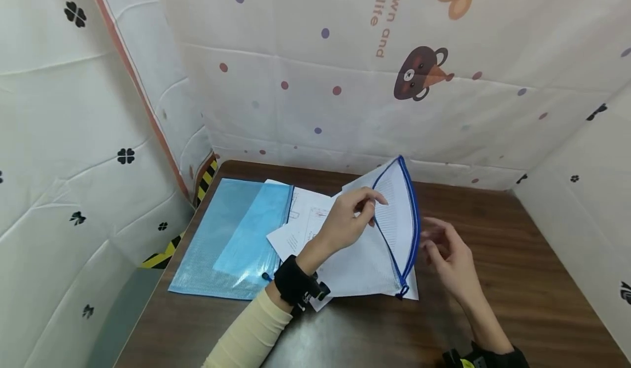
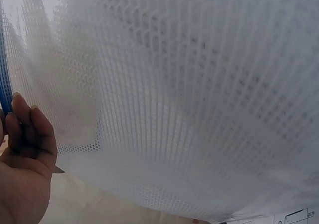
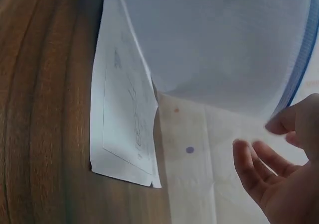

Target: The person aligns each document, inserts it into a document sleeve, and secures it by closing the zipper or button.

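White mesh pouch (image 1: 350, 269): it is lying over printed sheets (image 1: 308, 203) on the bench (image 1: 517, 258), to the right of the blue pouch (image 1: 212, 247); its blue-edged mouth is gaping rightward;
Left hand (image 1: 347, 220): and here its fingers are pinching the mouth's left lip;
Right hand (image 1: 451, 258): its fingers are hanging loosely curled by the right rim, seemingly gripping nothing; whether one is touching, nobody can tell;
Mouth risk: only one lip is apparently being held; a slipping pinch could be letting it sag closed;
Sheet risk: one is poking out beneath, seemingly loose; a tug on the pouch could be dragging or creasing it
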Action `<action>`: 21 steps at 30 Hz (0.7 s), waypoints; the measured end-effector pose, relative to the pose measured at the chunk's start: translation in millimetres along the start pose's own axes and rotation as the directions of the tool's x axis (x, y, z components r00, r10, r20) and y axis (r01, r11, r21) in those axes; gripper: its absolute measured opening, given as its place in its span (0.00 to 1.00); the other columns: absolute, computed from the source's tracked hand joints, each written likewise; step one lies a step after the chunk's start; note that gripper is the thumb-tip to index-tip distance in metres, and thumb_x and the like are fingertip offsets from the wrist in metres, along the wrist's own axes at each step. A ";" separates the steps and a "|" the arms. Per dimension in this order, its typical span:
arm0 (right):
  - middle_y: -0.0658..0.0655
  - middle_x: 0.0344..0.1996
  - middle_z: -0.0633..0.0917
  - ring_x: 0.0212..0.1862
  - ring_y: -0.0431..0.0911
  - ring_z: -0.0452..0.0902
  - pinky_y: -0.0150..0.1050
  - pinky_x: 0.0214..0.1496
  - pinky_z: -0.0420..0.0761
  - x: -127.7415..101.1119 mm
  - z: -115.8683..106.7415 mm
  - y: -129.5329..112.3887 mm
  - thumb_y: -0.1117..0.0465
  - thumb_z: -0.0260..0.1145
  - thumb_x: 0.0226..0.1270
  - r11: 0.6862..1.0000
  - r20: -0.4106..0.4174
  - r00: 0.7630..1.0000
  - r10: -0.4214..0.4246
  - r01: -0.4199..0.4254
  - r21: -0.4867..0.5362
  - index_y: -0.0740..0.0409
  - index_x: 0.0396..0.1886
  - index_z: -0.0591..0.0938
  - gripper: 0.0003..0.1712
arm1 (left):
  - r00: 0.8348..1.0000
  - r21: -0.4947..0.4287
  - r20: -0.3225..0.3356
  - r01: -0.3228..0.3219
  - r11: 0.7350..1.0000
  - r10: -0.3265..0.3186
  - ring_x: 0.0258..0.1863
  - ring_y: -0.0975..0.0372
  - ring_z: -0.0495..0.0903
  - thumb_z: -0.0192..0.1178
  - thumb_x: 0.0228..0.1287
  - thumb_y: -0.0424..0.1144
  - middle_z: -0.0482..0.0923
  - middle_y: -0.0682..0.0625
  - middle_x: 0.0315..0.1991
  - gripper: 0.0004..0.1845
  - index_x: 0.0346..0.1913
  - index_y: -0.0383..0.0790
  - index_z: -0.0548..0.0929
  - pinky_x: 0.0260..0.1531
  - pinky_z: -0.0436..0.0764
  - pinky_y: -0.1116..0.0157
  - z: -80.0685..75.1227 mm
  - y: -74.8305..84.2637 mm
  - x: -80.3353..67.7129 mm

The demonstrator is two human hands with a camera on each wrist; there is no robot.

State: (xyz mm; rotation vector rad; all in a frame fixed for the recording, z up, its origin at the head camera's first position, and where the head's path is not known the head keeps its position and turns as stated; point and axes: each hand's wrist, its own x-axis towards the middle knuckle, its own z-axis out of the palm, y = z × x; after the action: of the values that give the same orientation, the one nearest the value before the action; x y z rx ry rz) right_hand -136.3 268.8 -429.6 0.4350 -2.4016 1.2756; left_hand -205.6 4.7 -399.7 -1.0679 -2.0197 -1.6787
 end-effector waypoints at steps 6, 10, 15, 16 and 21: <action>0.66 0.64 0.78 0.58 0.43 0.79 0.21 0.49 0.80 3.1 0.4 -7.3 0.83 0.74 0.58 0.973 -0.009 0.985 -0.173 0.170 -0.156 0.54 0.83 0.65 0.54 | 1.000 -0.029 0.008 0.010 1.000 -0.010 0.26 0.69 0.78 0.49 0.83 0.29 0.82 0.43 0.38 0.13 0.52 0.36 0.85 0.28 0.81 0.69 -1.6 4.3 -2.1; 0.67 0.74 0.69 0.69 0.57 0.70 0.22 0.66 0.69 8.4 -3.7 -22.4 0.74 0.78 0.60 0.919 0.024 0.959 -0.284 0.279 -0.277 0.56 0.84 0.63 0.54 | 0.995 -0.020 0.100 -0.026 0.999 0.028 0.24 0.69 0.73 0.49 0.82 0.28 0.80 0.47 0.36 0.13 0.52 0.37 0.85 0.27 0.77 0.71 0.8 12.7 -3.7; 0.66 0.80 0.63 0.78 0.65 0.59 0.41 0.80 0.57 14.5 -10.7 -40.4 0.36 0.60 0.79 0.844 0.097 0.908 -0.409 0.416 -0.338 0.61 0.82 0.65 0.46 | 0.941 -0.013 0.313 -0.134 0.991 0.131 0.28 0.71 0.70 0.49 0.80 0.27 0.79 0.50 0.37 0.13 0.54 0.37 0.84 0.32 0.72 0.74 9.9 26.2 -3.1; 0.66 0.80 0.64 0.79 0.65 0.58 0.46 0.81 0.56 16.1 -11.7 -42.8 0.31 0.54 0.79 0.833 0.112 0.897 -0.428 0.439 -0.337 0.61 0.82 0.65 0.48 | 0.925 -0.014 0.353 -0.146 0.989 0.142 0.29 0.72 0.70 0.49 0.80 0.27 0.78 0.51 0.37 0.12 0.54 0.37 0.83 0.33 0.72 0.74 12.1 28.6 -3.0; 0.63 0.68 0.80 0.77 0.63 0.64 0.63 0.81 0.53 22.2 -13.5 -50.2 0.31 0.54 0.80 0.793 0.138 0.861 -0.490 0.506 -0.339 0.62 0.76 0.74 0.44 | 0.871 -0.031 0.471 -0.143 0.989 0.140 0.32 0.73 0.71 0.51 0.81 0.30 0.75 0.53 0.35 0.08 0.55 0.40 0.77 0.36 0.73 0.75 20.4 36.7 -4.8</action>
State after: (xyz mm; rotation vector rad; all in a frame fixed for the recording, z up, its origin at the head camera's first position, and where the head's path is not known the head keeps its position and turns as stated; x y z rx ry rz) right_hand -131.1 251.1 -376.3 0.9126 -2.2626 0.5751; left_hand -172.1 23.6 -382.3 -1.7167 -2.1471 -1.4354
